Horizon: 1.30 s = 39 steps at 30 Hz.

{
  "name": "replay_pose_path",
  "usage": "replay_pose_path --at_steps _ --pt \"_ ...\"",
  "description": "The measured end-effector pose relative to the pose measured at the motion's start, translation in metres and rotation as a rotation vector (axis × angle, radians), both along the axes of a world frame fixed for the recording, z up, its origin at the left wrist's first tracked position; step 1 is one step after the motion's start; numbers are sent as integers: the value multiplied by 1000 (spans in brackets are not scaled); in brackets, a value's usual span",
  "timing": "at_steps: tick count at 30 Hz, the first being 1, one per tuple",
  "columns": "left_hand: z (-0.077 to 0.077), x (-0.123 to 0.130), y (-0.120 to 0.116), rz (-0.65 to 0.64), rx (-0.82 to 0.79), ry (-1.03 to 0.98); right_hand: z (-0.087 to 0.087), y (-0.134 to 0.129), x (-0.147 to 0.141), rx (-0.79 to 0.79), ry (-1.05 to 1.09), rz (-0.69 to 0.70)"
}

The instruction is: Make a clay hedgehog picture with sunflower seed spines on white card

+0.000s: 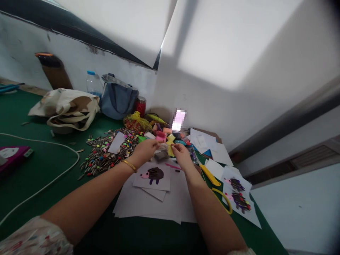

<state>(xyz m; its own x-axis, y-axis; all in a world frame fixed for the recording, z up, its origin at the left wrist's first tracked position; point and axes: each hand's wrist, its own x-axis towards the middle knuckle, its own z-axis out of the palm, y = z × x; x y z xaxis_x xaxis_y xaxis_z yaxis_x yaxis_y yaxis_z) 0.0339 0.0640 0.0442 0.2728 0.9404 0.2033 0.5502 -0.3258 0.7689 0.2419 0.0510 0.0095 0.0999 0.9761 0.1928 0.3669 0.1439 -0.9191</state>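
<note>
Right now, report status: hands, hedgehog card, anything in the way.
Left hand and right hand by the brown packet, grip unclear. Hedgehog card flat atop white papers. Pink stick near its far right corner; hedgehog uncovered.

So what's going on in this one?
Someone is working at a green table with both hands just beyond a hedgehog card on white sheets. The left hand pinches what looks like a clear wrapper; the right hand is close by, but its grip is unclear. Striped seeds mixed with coloured beads lie to the left. Another hedgehog picture with coloured dots lies to the right.
</note>
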Motion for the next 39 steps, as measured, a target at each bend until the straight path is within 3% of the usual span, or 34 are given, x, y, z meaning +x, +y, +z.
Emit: replay_pose_path --at_steps 4,8,12,15,19,22,28,33,36,39 --pt "2 -13 -12 -20 -88 -191 5 -10 -5 41 21 -19" --pt "-7 -20 -32 -37 -234 -331 20 -31 -22 144 24 1" --pt "-16 -21 -41 -53 -443 -526 35 -47 -35 380 -239 49" --pt "-18 -21 -43 -46 -479 -560 39 -54 -38 403 -403 82" --pt "-18 -21 -45 -55 -538 -637 36 -59 -40 408 -458 150" --pt "-20 -21 -47 -39 -557 -645 32 -59 -41 364 -395 166" --pt "-19 -23 -50 -67 -425 -511 26 -49 -39 -3 -67 155" --pt "-20 -26 -50 -157 -283 -398 24 -46 -37 -52 45 298" --pt "-19 -25 -51 -199 -264 -411 22 -46 -35 -71 -40 306" --pt "-17 -25 -53 -150 -292 -489 25 -47 -28 -84 -291 217"
